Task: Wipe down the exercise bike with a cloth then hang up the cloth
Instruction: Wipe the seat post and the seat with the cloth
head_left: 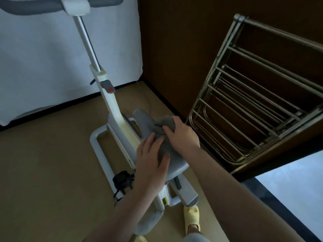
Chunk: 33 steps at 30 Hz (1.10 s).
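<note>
Gripping a grey cloth [163, 137] on an exercise bike [111, 109] seat.
Right hand [181, 135] bunches its upper end; left hand [152, 154] apparently pinches the part below.

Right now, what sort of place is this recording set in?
Most likely a room in a home: an exercise bike stands on tan flooring beside a metal drying rack, with a white curtain behind.
</note>
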Motion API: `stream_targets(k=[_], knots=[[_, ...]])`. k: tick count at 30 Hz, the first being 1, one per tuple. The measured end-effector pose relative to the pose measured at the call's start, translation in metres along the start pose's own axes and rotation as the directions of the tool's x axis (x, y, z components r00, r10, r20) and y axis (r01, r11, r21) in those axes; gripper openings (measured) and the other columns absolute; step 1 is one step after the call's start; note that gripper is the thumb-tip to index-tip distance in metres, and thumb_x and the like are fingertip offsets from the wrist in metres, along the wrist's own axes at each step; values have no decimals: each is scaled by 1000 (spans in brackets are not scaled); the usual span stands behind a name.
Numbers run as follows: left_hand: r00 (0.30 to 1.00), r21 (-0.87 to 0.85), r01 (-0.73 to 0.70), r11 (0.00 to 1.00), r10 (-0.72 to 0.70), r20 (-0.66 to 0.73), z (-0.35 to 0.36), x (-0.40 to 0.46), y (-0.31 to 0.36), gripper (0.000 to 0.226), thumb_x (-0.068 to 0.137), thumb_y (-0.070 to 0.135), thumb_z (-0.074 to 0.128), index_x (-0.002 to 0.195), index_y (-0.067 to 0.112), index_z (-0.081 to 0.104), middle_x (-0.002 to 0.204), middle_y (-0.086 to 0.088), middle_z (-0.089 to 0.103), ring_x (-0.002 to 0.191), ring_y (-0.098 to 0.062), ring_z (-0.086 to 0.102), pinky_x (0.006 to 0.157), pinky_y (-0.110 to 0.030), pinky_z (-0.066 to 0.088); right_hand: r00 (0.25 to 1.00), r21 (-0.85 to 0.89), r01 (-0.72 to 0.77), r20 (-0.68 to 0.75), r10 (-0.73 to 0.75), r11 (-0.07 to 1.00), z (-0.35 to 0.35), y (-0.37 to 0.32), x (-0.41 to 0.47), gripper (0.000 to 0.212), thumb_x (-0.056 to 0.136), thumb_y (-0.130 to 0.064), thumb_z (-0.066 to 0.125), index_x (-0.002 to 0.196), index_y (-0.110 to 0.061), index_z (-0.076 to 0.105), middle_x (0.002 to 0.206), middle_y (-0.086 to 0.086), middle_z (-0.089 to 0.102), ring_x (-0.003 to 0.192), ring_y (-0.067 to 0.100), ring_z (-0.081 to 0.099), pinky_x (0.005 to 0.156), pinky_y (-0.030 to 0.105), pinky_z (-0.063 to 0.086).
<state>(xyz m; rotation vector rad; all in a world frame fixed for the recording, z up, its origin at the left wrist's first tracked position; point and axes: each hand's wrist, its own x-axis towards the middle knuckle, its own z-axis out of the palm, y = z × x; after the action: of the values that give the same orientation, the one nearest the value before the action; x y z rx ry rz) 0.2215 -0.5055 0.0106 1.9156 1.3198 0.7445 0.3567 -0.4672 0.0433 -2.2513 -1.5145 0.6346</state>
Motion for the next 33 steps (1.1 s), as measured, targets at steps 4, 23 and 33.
stream_targets(k=[4, 23, 33], knots=[[999, 130, -47, 990, 49, -16, 5, 17, -1, 52, 92, 42, 39, 141, 24, 42, 151, 7, 32, 141, -15, 14, 116, -40, 23, 992, 172, -61, 123, 40, 983, -10, 8, 14, 44, 92, -53, 49, 130, -32, 43, 117, 6, 61, 104, 28, 59, 87, 41, 49], [987, 135, -77, 988, 95, -128, 10, 13, -7, 63, 84, 55, 32, 135, 25, 50, 147, 11, 40, 141, -14, 21, 104, -27, 26, 774, 928, 5, -241, 586, 373, 46, 9, -74, 38, 98, -28, 50, 133, -30, 38, 125, -2, 55, 111, 14, 57, 95, 40, 50], [987, 107, -49, 993, 64, -145, 10, 13, -5, 61, 83, 53, 35, 134, 25, 52, 146, 11, 42, 139, -15, 25, 107, -37, 35, 922, 714, 63, -309, 233, 697, 32, 34, -80, 35, 89, -32, 61, 118, -41, 43, 139, -11, 46, 124, 7, 49, 96, 37, 50]])
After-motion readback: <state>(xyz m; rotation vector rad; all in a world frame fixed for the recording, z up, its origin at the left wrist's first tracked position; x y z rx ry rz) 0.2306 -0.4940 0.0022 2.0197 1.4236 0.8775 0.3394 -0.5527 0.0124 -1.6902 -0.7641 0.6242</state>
